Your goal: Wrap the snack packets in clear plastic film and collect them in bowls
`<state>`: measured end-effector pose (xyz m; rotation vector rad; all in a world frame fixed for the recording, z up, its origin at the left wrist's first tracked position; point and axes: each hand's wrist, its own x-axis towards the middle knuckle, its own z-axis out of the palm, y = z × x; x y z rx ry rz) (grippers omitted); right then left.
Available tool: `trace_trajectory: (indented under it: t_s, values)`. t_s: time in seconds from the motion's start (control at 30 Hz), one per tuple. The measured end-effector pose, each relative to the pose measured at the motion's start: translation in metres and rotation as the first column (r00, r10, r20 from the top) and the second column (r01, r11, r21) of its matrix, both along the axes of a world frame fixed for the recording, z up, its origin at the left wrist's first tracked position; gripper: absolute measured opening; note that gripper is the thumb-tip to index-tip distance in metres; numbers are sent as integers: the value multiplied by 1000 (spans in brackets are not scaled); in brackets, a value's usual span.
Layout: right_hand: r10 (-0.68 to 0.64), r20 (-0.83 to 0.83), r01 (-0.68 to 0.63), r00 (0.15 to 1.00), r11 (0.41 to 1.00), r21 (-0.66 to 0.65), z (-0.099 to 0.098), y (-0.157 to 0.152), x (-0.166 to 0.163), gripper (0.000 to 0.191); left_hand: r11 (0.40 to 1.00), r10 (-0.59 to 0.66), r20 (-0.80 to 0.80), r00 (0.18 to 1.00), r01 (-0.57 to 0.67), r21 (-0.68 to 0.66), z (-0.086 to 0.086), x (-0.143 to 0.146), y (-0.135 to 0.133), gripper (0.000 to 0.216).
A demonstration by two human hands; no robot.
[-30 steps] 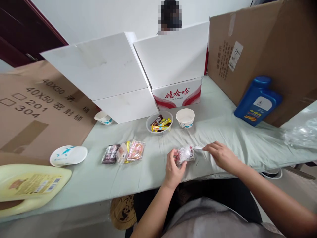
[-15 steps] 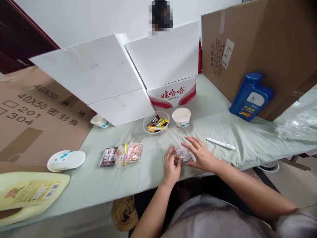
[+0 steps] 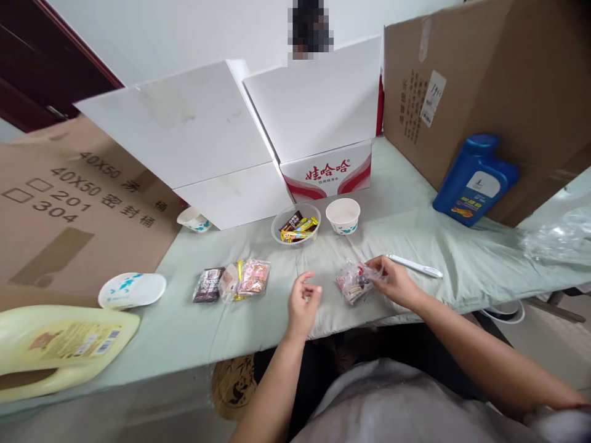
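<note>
My right hand [image 3: 392,280] pinches a small clear plastic bag of snacks [image 3: 353,283] just above the pale green tablecloth [image 3: 415,221]. My left hand [image 3: 302,304] hovers to the left of the bag with its fingers loosely curled and nothing in them. A white pen [image 3: 415,266] lies on the cloth just right of my right hand. Beyond the hands stand a clear bowl of wrapped candies [image 3: 296,224] and an empty white paper bowl [image 3: 343,215]. A row of snack packets [image 3: 233,281] lies to the left.
An open white carton with red print [image 3: 323,166] stands at the back. Large brown cardboard [image 3: 484,80] leans at the right behind a blue jug [image 3: 475,181]. A white lid [image 3: 132,289], a pale yellow bottle [image 3: 55,347] and another paper cup [image 3: 194,218] sit at the left. A person is behind the carton.
My right hand set the pen down on the cloth, then took hold of the snack bag. My left hand let go of the bag and drew away to the left.
</note>
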<state>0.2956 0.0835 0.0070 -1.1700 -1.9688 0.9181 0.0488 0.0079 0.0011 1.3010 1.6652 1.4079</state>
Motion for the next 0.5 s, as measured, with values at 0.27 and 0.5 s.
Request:
trace_trajectory:
  t_s: [0.27, 0.5]
  values:
    - [35, -53, -32, 998, 997, 72, 15, 1, -8, 14, 991, -122, -12, 992, 121, -64, 0, 26, 19, 21]
    - [-201, -163, 179, 966, 974, -138, 2, 14, 11, 17, 984, 169, 385, 907, -133, -117, -2, -16, 4, 37]
